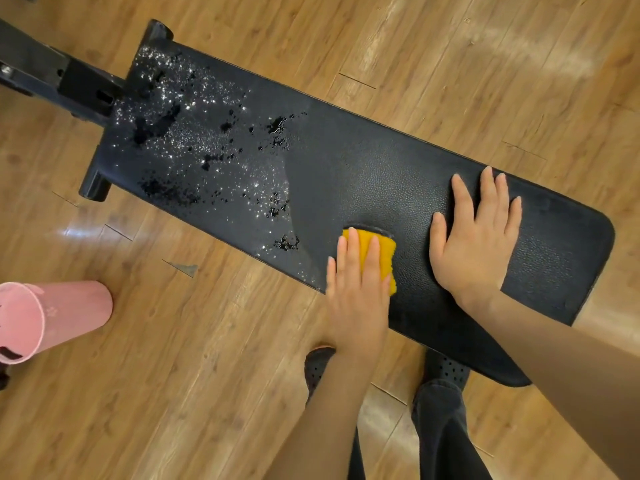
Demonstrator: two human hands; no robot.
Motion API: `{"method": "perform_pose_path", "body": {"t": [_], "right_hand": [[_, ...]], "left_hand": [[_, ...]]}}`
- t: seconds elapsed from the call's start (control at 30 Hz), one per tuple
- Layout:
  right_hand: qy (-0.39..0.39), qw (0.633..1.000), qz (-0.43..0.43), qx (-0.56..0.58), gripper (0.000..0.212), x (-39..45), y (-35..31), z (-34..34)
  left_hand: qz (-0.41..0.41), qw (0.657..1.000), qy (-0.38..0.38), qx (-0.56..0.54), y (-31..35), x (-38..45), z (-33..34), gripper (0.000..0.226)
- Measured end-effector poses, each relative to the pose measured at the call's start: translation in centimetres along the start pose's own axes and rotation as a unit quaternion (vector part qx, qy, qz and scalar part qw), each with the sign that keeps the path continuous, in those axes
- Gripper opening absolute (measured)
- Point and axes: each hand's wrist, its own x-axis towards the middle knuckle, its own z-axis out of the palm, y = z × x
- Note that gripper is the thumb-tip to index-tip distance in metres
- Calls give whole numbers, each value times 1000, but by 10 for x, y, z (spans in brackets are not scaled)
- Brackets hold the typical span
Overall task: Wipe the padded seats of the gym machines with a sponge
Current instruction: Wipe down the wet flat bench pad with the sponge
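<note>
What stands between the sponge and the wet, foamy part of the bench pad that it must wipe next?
Nothing visible does. The left hand presses the yellow sponge flat on the black pad, right beside the wet patch. The right hand rests on the pad's other side, away from that path.

Glossy wood-plank floor [214,375] — pale glare patches — pink bucket [52,320] at left.

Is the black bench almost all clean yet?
About halfway. The right part of the padded seat looks wiped and smooth. The left hand presses the sponge on the near edge; the right hand rests flat. The far end's water droplets still need wiping.
</note>
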Motion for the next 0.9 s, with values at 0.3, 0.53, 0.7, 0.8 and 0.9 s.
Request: {"method": "perform_pose_path", "body": {"t": [0.3, 0.53, 0.7, 0.8, 0.9], "right_hand": [[3, 1000, 0, 1, 53, 0, 0, 2], [1, 1000, -1, 2, 53, -1, 1, 1], [7, 1000, -2, 4, 53, -1, 1, 2], [7, 1000, 1, 6, 53, -1, 1, 3], [4, 1000, 1, 6, 53, -1, 1, 2]], "left_hand": [[-127, 991, 34, -18, -62, 100, -20, 50], [27, 1000, 2, -3, -3, -9, 2, 57], [101, 993, -13, 52, -46, 11, -4, 55], [-12, 999, 18, 38, -89, 48, -15, 58], [-125, 991, 42, -24, -96, 62, -23, 60]]}}
